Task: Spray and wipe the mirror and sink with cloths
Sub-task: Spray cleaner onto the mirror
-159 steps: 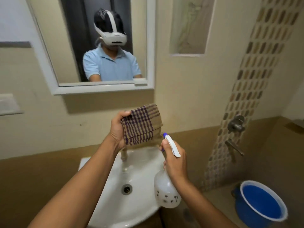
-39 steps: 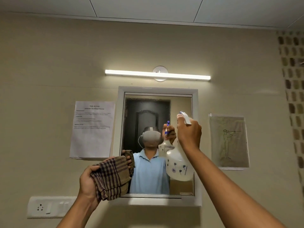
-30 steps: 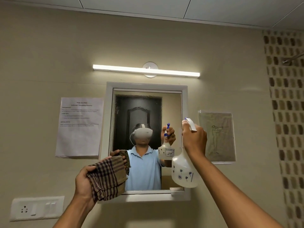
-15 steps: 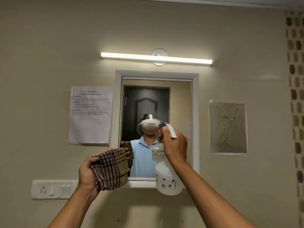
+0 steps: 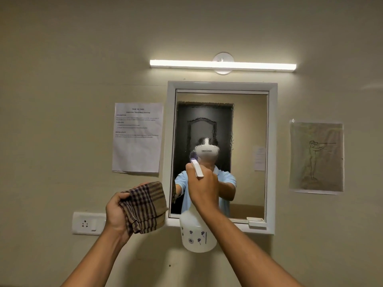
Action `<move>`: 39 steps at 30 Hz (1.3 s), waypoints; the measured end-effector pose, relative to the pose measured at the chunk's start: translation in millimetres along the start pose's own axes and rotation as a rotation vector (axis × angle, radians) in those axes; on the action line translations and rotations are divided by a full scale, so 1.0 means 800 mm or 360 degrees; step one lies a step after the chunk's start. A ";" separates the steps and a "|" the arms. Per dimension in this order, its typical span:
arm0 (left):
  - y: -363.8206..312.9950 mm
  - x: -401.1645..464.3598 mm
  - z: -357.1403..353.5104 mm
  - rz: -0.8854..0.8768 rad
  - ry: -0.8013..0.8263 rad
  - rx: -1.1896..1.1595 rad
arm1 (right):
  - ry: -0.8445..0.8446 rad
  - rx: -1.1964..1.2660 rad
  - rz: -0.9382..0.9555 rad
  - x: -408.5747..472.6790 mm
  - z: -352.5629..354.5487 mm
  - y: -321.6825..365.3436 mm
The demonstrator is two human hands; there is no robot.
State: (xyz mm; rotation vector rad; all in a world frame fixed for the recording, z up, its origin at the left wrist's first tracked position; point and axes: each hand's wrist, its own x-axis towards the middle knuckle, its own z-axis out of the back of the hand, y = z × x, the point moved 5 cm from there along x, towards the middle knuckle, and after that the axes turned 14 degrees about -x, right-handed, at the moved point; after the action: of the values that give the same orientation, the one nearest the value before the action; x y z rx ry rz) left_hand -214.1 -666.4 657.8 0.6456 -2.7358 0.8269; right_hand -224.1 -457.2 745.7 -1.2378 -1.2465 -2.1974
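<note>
A white-framed mirror (image 5: 246, 125) hangs on the beige wall, its glass speckled with spray droplets across the upper and middle part. My right hand (image 5: 204, 188) grips the neck and trigger of a white spray bottle (image 5: 198, 235) with small flower prints, held in front of the mirror's lower left and pointed at the glass. My left hand (image 5: 116, 214) holds a folded brown checked cloth (image 5: 145, 206) just left of the mirror's lower corner, apart from the glass. The sink is out of view.
A lit tube light (image 5: 222, 65) runs above the mirror. A printed paper sheet (image 5: 137, 137) hangs to the left, a sketch poster (image 5: 316, 157) to the right. A white socket plate (image 5: 88, 223) sits on the wall behind my left wrist.
My right hand has brought the bottle down and to the left, in front of the glass. Droplets now blur the reflection. My left hand with the cloth has hardly moved.
</note>
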 end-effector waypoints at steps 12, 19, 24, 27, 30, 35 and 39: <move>0.051 -0.002 -0.021 0.0163 0.0040 -0.0008 | -0.0211 -0.0336 -0.0247 0.006 0.091 -0.102; 0.092 -0.007 -0.041 0.0245 0.0051 0.0002 | -0.0331 -0.0440 -0.0382 0.001 0.162 -0.143; 0.109 -0.014 -0.048 0.0302 0.0125 -0.0012 | -0.0351 -0.0480 -0.0453 -0.013 0.176 -0.177; 0.114 -0.013 -0.043 0.0322 0.0168 -0.0044 | -0.0306 -0.0450 -0.0495 -0.026 0.169 -0.190; 0.113 -0.016 -0.036 0.0318 0.0115 -0.0027 | -0.0224 -0.0487 -0.0462 -0.041 0.151 -0.187; 0.092 -0.029 -0.028 0.0275 0.0092 0.0054 | -0.0108 -0.0419 -0.0409 -0.060 0.102 -0.159; 0.067 -0.031 -0.017 0.0233 0.0104 0.0058 | -0.0027 -0.0372 -0.0328 -0.068 0.058 -0.131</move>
State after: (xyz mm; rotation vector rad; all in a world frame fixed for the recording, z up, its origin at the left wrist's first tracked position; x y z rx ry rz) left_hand -216.2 -610.0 635.7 0.4210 -2.7399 0.9151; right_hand -234.5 -367.4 656.9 -1.2636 -1.1982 -2.5469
